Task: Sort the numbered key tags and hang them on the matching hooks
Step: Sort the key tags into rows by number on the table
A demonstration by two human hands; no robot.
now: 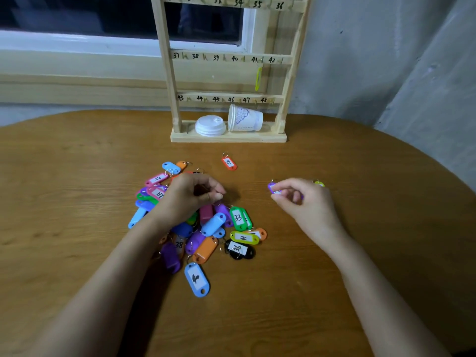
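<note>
Right hand [306,199] is pinching a purple key tag [272,187] off to the right of the tag pile [213,224]. Left hand [190,195] is curled over the pile's far side, and you can't really tell if it's got one.

Glossy plastic key tags [203,225] with metal rings lie on a smooth wooden table [77,202].

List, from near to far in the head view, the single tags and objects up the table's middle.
Blue tag → black tag 36 → green tag 33 → red tag 29 → paper cup → hanging yellow tag.
</note>
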